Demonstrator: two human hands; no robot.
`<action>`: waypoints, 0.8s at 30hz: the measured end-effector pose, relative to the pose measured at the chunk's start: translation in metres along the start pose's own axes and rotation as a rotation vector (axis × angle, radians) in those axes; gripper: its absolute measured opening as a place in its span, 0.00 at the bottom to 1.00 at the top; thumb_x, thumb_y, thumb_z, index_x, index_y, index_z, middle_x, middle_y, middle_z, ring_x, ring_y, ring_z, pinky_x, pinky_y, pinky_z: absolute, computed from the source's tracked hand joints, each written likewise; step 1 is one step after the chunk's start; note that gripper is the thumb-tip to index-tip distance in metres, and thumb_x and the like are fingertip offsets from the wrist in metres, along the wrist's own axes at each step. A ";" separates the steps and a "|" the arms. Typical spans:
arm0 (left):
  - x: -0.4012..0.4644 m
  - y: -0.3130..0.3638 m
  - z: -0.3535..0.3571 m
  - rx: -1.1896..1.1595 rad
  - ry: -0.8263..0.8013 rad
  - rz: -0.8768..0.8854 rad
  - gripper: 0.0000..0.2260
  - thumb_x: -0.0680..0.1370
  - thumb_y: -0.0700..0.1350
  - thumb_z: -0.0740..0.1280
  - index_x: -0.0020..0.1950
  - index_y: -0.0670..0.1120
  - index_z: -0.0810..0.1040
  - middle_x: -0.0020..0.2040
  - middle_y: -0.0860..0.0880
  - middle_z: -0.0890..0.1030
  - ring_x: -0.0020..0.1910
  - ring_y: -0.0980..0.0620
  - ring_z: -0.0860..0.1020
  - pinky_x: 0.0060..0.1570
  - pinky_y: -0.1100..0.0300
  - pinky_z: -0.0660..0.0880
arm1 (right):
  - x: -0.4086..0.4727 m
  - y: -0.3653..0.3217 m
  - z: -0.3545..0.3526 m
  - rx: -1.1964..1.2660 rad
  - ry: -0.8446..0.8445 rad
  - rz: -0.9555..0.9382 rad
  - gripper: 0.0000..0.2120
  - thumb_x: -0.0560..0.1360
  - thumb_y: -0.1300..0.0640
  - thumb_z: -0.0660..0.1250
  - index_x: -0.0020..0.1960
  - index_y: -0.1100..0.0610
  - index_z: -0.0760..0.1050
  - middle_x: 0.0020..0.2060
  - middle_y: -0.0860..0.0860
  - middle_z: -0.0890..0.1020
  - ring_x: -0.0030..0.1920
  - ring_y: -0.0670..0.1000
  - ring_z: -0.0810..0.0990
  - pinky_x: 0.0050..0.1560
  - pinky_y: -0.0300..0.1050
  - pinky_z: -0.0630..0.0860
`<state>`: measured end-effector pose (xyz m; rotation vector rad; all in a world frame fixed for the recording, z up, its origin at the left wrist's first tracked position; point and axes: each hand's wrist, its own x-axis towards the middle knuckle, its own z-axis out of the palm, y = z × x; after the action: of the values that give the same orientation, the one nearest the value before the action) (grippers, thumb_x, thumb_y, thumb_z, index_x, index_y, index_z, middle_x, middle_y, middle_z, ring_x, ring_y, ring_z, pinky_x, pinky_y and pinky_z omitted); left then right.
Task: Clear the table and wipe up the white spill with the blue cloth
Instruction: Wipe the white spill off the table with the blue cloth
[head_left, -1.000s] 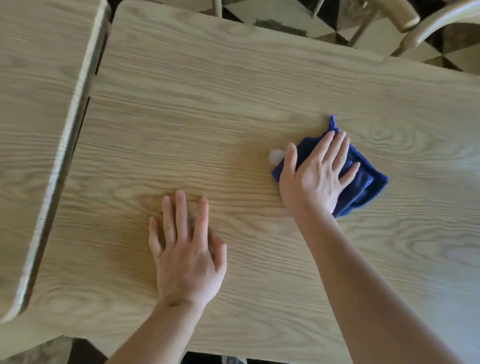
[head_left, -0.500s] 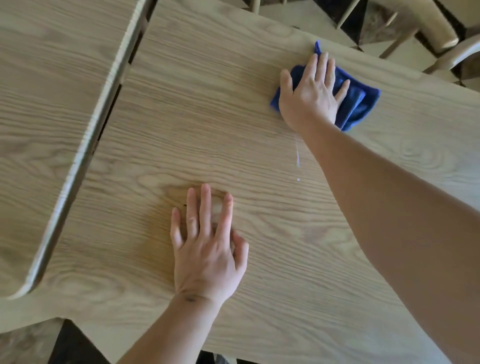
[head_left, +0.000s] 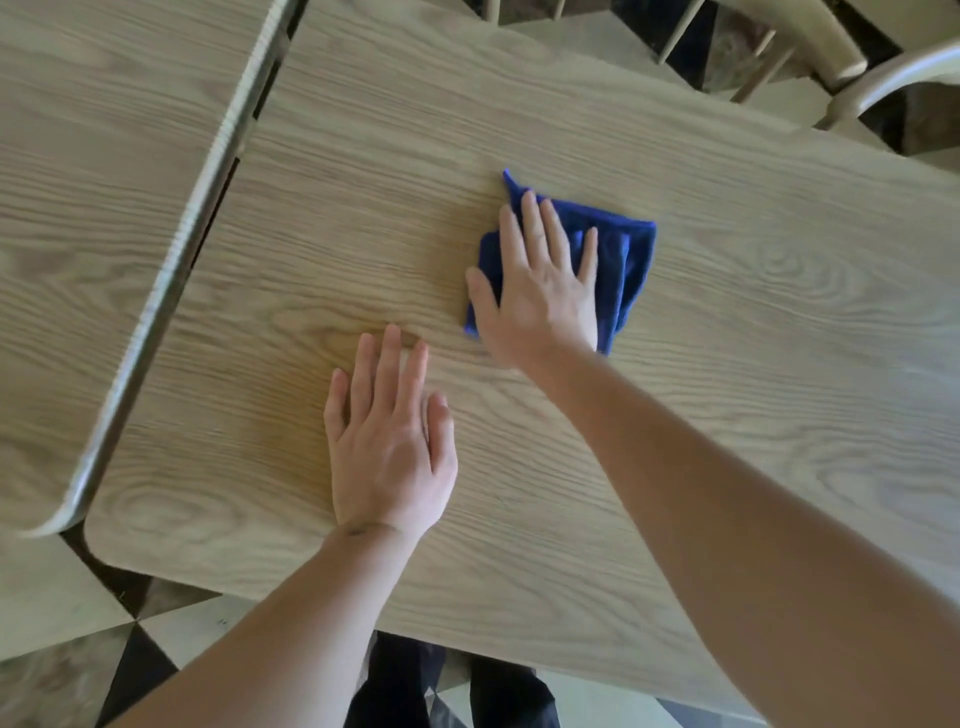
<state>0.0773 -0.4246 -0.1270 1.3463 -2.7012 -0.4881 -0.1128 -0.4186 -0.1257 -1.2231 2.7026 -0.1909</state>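
Right hand (head_left: 543, 291) flat, fingers spread, pressing a folded dark-blue cloth (head_left: 621, 260) onto the pale wood-grain worktop (head_left: 753, 374), right of centre. Left hand (head_left: 389, 436) open, palm down on bare wood, nearer and just left. No white spill visible.

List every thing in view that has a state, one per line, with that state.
blue cloth: folded, flat on the table, pressed under the right hand.
right hand: open, palm down on the cloth.
left hand: open, flat on bare wood, holding nothing.
table: no white spill visible on it.
chair: standing beyond the table's far edge.
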 end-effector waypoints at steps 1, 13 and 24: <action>0.000 0.000 0.000 -0.013 0.010 -0.003 0.24 0.82 0.53 0.49 0.77 0.49 0.66 0.80 0.49 0.61 0.81 0.50 0.55 0.78 0.47 0.53 | -0.021 -0.004 0.001 0.008 -0.007 -0.012 0.35 0.79 0.38 0.49 0.80 0.55 0.53 0.80 0.51 0.51 0.80 0.51 0.47 0.77 0.64 0.45; 0.000 0.000 0.000 -0.059 0.062 -0.022 0.23 0.82 0.48 0.49 0.76 0.50 0.68 0.79 0.50 0.63 0.80 0.49 0.57 0.78 0.48 0.54 | -0.255 0.030 -0.001 -0.097 -0.288 -0.115 0.35 0.75 0.38 0.61 0.78 0.53 0.62 0.79 0.51 0.56 0.80 0.51 0.53 0.76 0.63 0.54; 0.001 0.000 0.000 0.005 0.023 -0.002 0.22 0.82 0.48 0.53 0.76 0.48 0.67 0.80 0.48 0.63 0.80 0.47 0.58 0.78 0.46 0.56 | -0.213 0.042 -0.001 -0.135 -0.233 -0.189 0.32 0.78 0.41 0.55 0.78 0.52 0.57 0.78 0.49 0.57 0.79 0.50 0.55 0.76 0.61 0.52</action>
<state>0.0767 -0.4251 -0.1269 1.3481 -2.6843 -0.4629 -0.0053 -0.2300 -0.1114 -1.4407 2.4345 0.1064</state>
